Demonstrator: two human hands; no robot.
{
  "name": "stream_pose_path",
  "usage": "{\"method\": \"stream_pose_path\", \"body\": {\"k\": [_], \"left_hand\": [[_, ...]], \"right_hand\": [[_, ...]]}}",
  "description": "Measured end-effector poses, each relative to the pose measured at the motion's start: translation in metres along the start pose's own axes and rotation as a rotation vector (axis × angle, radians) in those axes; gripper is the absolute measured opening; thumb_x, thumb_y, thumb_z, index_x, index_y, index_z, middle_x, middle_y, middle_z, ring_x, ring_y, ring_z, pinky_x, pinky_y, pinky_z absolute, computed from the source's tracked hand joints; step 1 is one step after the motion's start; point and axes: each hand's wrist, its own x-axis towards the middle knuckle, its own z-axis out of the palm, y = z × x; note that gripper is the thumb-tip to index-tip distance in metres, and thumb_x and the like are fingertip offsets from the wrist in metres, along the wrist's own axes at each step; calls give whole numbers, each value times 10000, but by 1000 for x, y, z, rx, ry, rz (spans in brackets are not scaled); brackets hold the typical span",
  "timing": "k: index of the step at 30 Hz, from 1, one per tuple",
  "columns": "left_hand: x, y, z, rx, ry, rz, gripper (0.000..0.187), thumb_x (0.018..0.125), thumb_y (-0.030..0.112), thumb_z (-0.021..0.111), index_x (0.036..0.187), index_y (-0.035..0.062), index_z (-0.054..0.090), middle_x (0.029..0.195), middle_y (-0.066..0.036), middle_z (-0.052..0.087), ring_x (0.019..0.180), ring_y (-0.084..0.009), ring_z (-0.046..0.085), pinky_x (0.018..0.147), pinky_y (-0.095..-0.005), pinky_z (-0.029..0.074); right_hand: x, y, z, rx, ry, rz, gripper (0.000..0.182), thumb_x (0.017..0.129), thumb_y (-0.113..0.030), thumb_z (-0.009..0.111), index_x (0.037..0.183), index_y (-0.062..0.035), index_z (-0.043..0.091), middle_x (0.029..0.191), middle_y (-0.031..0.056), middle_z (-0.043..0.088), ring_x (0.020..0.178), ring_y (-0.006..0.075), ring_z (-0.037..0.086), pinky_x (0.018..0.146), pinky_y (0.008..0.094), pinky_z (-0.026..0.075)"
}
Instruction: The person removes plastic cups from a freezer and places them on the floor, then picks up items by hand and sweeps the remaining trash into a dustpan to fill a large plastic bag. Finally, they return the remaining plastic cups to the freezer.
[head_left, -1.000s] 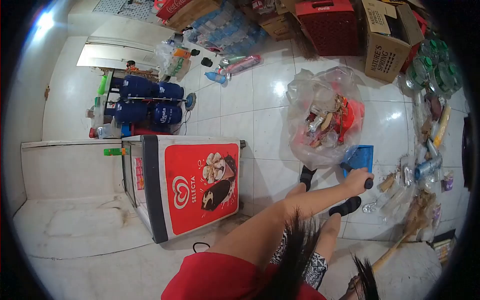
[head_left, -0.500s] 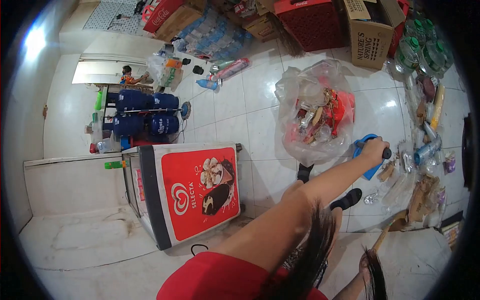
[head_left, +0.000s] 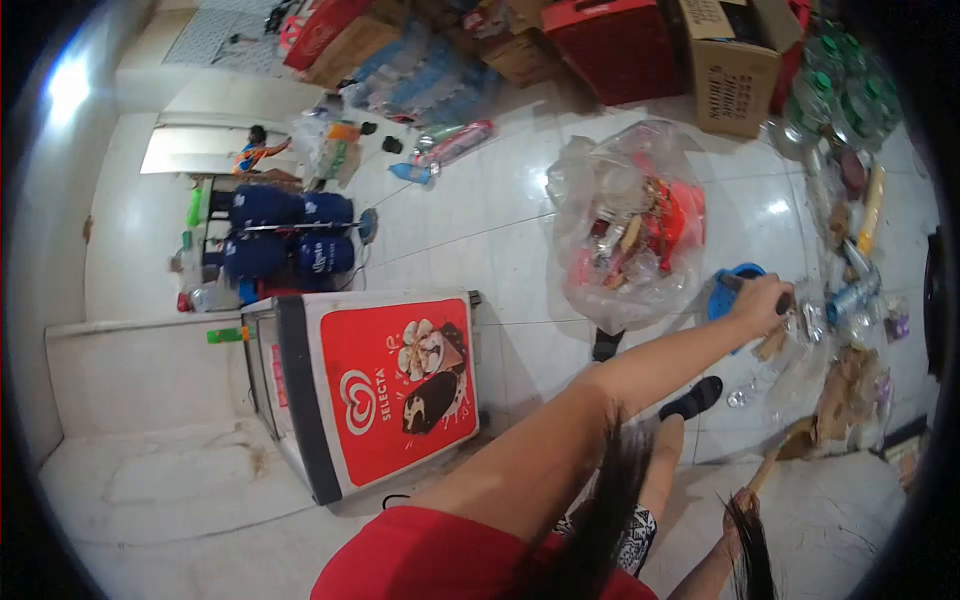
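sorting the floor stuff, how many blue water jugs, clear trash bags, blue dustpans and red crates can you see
blue water jugs: 4
clear trash bag: 1
blue dustpan, held by the left hand: 1
red crate: 1
total: 7

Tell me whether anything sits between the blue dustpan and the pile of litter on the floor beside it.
Nothing visible does. The left hand grips the handle of the blue dustpan, and the dustpan's edge sits right beside the litter pile on the white tile. The clear trash bag lies on the dustpan's other side, away from the pile.
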Motion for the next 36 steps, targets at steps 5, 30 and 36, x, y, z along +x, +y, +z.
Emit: {"method": "stream_pose_path", "body": {"k": [5,30,36], "left_hand": [[14,-27,14,47,22,-11,250,554,65,532,803,64,554,821,-137,529,775,-298,514,677,-357,417],[24,-18,8,225,-43,43,184,586,147,606,730,60,532,679,-85,552,645,-234,544,581,-304,412],[8,-16,-10,247,4,-26,193,581,156,608,731,58,535,704,-94,549,668,-244,546,592,-317,416]], "right_hand": [[35,5,5,-99,35,-36,127,725,-218,480,695,-100,441,577,29,482,465,140,481,430,217,439],[-124,53,104,-821,-21,-165,787,585,40,489,1265,-176,158,707,73,441,410,135,421,350,247,366],[-136,37,66,-721,179,-153,772,616,47,464,1264,-218,139,796,92,480,443,141,443,371,256,393]]}}
